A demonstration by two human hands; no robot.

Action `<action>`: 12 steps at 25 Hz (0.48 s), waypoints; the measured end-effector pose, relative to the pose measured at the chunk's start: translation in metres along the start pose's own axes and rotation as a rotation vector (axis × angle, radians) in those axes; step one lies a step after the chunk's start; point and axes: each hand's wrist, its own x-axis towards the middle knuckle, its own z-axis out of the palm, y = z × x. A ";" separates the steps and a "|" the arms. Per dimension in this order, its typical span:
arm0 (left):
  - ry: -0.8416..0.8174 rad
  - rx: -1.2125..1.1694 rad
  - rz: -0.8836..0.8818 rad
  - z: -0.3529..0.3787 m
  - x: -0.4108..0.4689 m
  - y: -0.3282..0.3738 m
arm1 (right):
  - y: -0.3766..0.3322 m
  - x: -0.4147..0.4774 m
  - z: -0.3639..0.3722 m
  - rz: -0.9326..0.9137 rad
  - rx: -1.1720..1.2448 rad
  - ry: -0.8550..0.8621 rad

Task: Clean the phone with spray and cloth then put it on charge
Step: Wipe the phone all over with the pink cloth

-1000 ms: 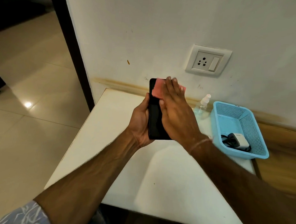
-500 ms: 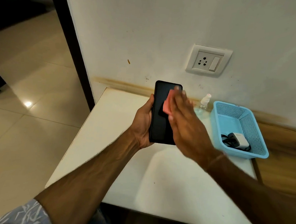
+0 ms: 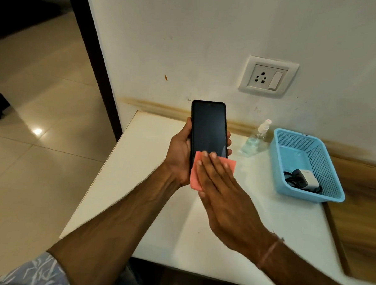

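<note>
Left hand (image 3: 180, 155) raised over the table (image 3: 150, 184), thumb and fingers curled round the phone (image 3: 208, 128) at its long edges; right hand (image 3: 223, 198) flat, fingers straight and together, pressing the cloth (image 3: 195, 177) onto the screen's lower end; glossy black slab, soft pink square; clear bottle (image 3: 256, 138) by the back edge; perforated blue basket (image 3: 325, 169) at the back right corner, white charger (image 3: 307, 180) inside; the cloth hides the phone's bottom.

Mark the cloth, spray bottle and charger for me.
cloth (image 3: 195, 175): head view, pink strip at its left edge.
spray bottle (image 3: 255, 139): head view, clear body.
charger (image 3: 309, 177): head view, white adapter block.
</note>
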 end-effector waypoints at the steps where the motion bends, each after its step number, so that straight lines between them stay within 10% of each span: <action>1: 0.009 0.008 -0.003 0.001 0.000 -0.001 | 0.008 0.012 -0.004 0.040 -0.001 0.008; 6: 0.046 0.045 0.022 0.006 -0.001 -0.008 | 0.031 0.117 -0.029 0.298 0.037 0.108; 12: 0.018 0.034 -0.032 0.001 -0.004 0.000 | -0.008 0.043 -0.002 0.025 0.126 0.059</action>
